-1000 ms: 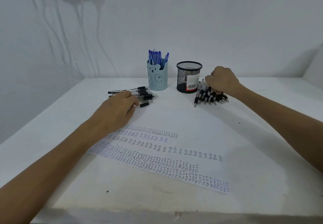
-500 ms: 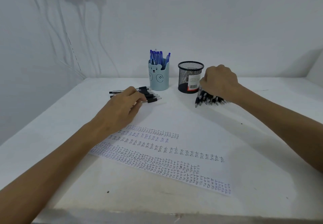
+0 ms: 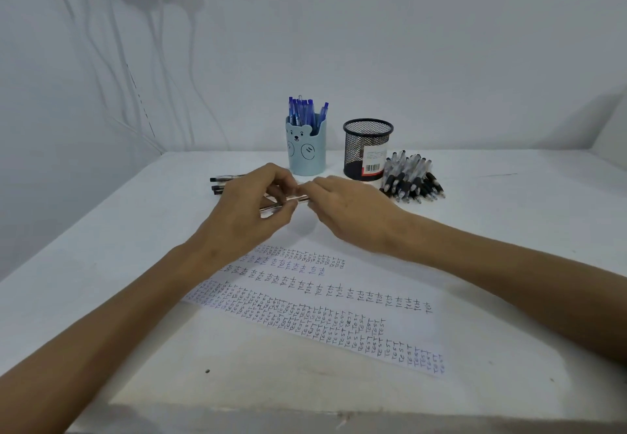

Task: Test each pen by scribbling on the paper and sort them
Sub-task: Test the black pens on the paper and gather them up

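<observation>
Jointly, fingers [image 3: 289, 209] of the left hand [image 3: 249, 211] and right hand [image 3: 351, 213] pinch one pen [image 3: 300, 199] above the table [image 3: 509, 230].

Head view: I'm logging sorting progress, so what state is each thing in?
bear cup, upright, holding blue pens.
mesh cup, upright, no pens showing above rim.
black pen pile, lying right of mesh cup.
loose pens, lying behind left hand.
held pen, gripped by left hand and right hand.
paper, flat, covered with rows of writing.
</observation>
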